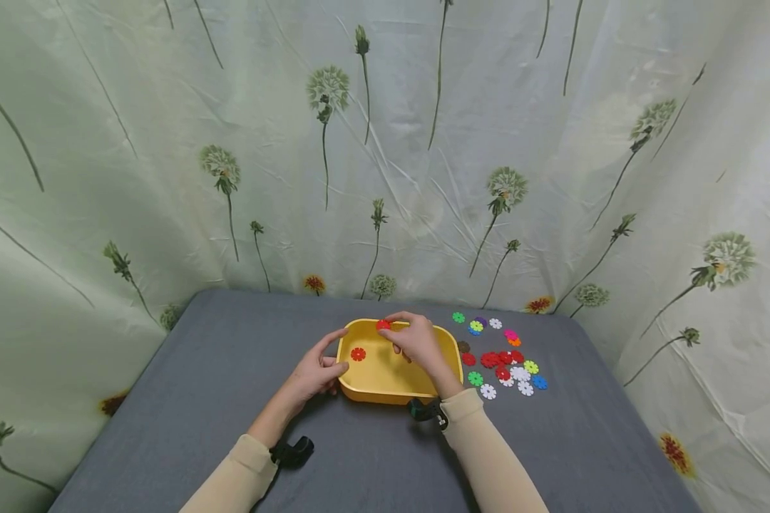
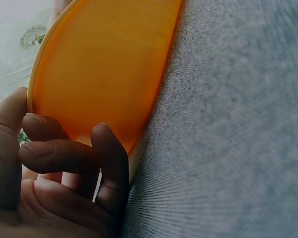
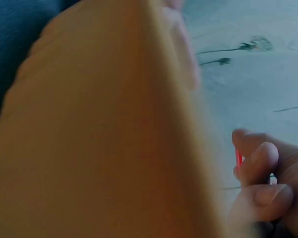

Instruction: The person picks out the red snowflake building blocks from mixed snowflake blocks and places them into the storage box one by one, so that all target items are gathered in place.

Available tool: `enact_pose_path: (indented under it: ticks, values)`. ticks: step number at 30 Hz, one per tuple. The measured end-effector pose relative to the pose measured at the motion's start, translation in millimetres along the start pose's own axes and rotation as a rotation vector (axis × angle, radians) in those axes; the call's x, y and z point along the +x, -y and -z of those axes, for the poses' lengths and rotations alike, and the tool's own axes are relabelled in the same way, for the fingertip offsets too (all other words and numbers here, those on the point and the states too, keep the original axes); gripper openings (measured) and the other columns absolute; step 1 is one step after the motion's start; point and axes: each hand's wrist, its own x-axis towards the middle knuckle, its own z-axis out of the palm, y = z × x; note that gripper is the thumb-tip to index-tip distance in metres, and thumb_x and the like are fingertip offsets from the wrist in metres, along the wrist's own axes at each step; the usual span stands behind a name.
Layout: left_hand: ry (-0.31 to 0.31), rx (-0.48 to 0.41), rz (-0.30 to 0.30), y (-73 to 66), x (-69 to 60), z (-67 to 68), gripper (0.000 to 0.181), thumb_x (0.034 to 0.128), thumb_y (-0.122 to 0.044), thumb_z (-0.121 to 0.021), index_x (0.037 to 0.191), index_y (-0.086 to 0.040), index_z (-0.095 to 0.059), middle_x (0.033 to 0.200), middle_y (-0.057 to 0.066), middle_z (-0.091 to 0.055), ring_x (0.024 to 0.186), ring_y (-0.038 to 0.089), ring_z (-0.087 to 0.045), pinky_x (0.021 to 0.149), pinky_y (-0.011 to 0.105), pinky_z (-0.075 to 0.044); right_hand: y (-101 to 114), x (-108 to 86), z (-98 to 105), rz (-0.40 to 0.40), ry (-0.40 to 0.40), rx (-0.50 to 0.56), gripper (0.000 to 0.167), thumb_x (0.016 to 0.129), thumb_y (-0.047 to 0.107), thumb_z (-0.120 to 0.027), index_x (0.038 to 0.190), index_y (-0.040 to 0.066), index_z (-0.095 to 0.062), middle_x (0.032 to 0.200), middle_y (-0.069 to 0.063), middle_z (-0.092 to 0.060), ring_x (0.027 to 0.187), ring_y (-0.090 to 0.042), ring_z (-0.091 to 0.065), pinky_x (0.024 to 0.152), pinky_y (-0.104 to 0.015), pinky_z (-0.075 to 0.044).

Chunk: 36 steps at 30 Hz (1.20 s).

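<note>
A yellow plastic tub (image 1: 391,396) stands on the grey table. My left hand (image 1: 314,370) holds its left end, with the thumb at the rim and curled fingers against the outer wall, as the left wrist view also shows. Over the tub's far side, my right hand (image 1: 417,340) pinches a red notched disc (image 1: 383,325) between thumb and fingertips. The right wrist view shows that red disc (image 3: 239,158) edge-on. Another red flower-shaped disc (image 1: 358,354) is in the left part of the tub.
Right of the tub, red discs (image 1: 490,360), white discs (image 1: 520,374) and several discs of other colours lie scattered on the grey cloth (image 1: 250,349). A curtain printed with dandelions (image 1: 411,164) hangs behind the table.
</note>
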Motion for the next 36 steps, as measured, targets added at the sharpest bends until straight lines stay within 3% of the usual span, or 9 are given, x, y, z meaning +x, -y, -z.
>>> enact_pose_path:
  ticks: [7, 17, 36]
  values:
    - [-0.006, 0.006, 0.007, -0.7, 0.2, -0.5, 0.073, 0.0988, -0.014, -0.072, 0.163, -0.027, -0.039, 0.065, -0.002, -0.06, 0.052, 0.015, -0.05, 0.053, 0.029, -0.049, -13.9, 4.1, -16.5, -0.032, 0.064, -0.094, 0.035, 0.093, 0.029, -0.083, 0.121, 0.011, -0.075, 0.052, -0.001, -0.057, 0.037, -0.012, -0.037, 0.04, -0.025, -0.035]
    - [-0.002, 0.01, 0.005, -1.7, -0.7, 0.3, 0.073, 0.0993, -0.014, -0.071, 0.163, -0.027, -0.038, 0.063, -0.003, -0.057, 0.05, 0.013, -0.047, 0.052, 0.028, -0.046, -24.7, 9.3, -25.8, 0.022, 0.11, -0.24, 0.028, 0.092, 0.025, -0.084, 0.116, 0.01, -0.079, 0.05, 0.003, -0.058, 0.042, -0.01, -0.049, 0.042, -0.023, -0.034]
    - [0.008, -0.004, 0.005, -0.5, 0.0, -0.4, 0.074, 0.0992, -0.013, -0.071, 0.164, -0.026, -0.037, 0.063, -0.004, -0.057, 0.051, 0.013, -0.048, 0.051, 0.027, -0.042, -29.7, 6.1, -26.9, 0.022, 0.167, -0.343, 0.035, 0.094, 0.028, -0.083, 0.123, 0.01, -0.077, 0.048, 0.004, -0.054, 0.041, -0.011, -0.049, 0.045, -0.024, -0.032]
